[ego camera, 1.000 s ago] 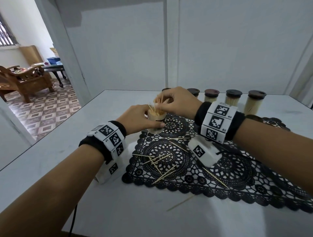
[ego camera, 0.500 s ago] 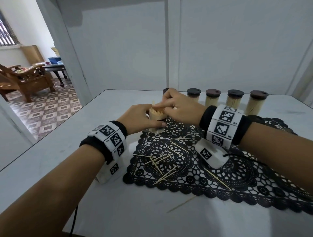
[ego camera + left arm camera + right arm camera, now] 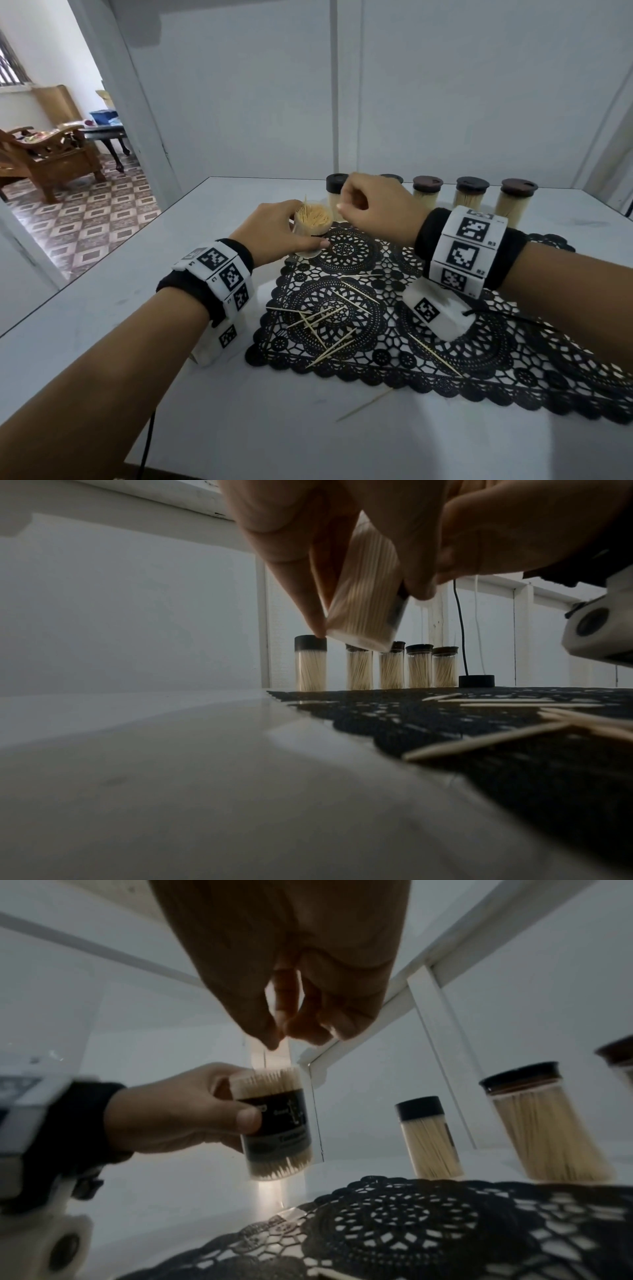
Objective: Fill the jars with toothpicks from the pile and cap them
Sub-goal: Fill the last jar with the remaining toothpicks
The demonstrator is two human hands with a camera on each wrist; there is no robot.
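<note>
My left hand (image 3: pixel 274 229) grips an uncapped jar (image 3: pixel 313 226) packed full of toothpicks, at the far left corner of the black lace mat (image 3: pixel 513 359). In the left wrist view the jar (image 3: pixel 363 588) is tilted, its base off the table. My right hand (image 3: pixel 359 205) hovers just right of the jar's mouth, its fingertips (image 3: pixel 270 1039) pinched together with nothing visible between them. Loose toothpicks (image 3: pixel 325 322) lie scattered on the mat. Capped full jars (image 3: pixel 471 193) stand in a row behind. A loose black cap (image 3: pixel 476 681) sits at the row's right end.
One stray toothpick (image 3: pixel 364 404) lies on the white table (image 3: pixel 239 428) in front of the mat. White walls (image 3: pixel 445 102) close off the back and right of the table. The left edge drops to a tiled room with a wooden chair (image 3: pixel 51 161).
My right hand has lifted off the jar's mouth and drawn up and to the right. The toothpicks that stuck out now sit level in the jar. My left hand keeps its grip.
</note>
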